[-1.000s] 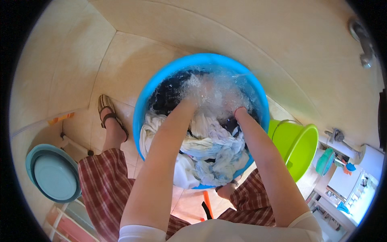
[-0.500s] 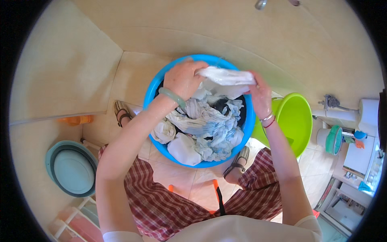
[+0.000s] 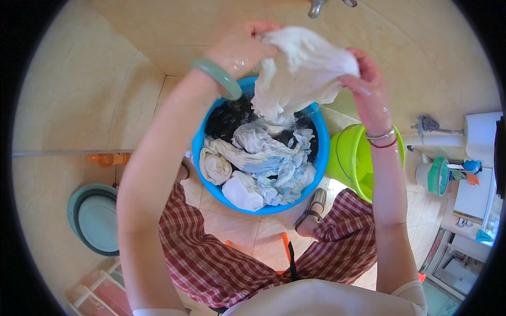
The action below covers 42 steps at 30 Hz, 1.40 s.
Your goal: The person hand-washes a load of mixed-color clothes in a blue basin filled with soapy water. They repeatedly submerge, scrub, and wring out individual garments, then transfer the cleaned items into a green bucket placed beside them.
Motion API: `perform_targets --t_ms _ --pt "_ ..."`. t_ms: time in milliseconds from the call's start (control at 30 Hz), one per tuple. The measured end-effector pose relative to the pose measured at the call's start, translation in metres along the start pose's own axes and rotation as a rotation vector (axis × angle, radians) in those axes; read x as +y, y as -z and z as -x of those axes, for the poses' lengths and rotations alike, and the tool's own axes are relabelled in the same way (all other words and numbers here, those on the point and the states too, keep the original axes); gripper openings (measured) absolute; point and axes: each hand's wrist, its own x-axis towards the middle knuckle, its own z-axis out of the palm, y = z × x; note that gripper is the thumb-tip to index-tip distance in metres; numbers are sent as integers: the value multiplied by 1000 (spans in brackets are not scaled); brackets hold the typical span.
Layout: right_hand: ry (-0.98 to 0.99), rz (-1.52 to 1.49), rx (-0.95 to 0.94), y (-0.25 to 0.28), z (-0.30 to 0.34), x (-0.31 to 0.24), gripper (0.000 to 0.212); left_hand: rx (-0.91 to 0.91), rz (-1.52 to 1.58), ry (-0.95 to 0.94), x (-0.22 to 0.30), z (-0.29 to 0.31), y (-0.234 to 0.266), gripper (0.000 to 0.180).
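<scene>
In the head view, the white cloth [image 3: 303, 68] is up above the far part of the blue basin [image 3: 323, 147], stretched between both hands. A second ago both hands are down in splashing water; half a second ago the cloth is a narrow folded band over the basin; now it is higher and opened out. For the washing in hand, this suggests one piece is separated from the rest, while the pale laundry [image 3: 263, 158] stays heaped in the near half of the basin.

The left hand [image 3: 245, 47] is closed on the cloth's upper left edge, and the right hand [image 3: 369, 84] pinches its right edge between thumb and fingers. The green bucket [image 3: 345, 158] stands just beside the basin, partly behind the right forearm.

The cloth hides part of the basin's far rim, and motion softens its folds; its lower edge probably hangs clear of the water, though from above contact is hard to judge. The dark mass [image 3: 226, 121] beneath could be cloth, water or both. The left forearm cuts off the grey-green tub [image 3: 75, 221], and the tap [image 3: 316, 8] is cropped by the top edge.
</scene>
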Motion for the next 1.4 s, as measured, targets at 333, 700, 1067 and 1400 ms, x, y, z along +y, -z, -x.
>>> perform_targets --t_ms 333,700,1067,1400 --pt "67 1017 -282 -14 36 213 43 -14 -668 -42 -233 28 -55 36" --pt "-155 1358 -667 -31 34 328 64 -390 -1048 236 -311 31 -69 48" --pt "-427 1390 -475 -16 4 409 51 -267 -746 590 -355 -16 -83 53" --pt "-325 1179 -287 8 0 436 42 -322 -847 374 -338 -38 -86 50"
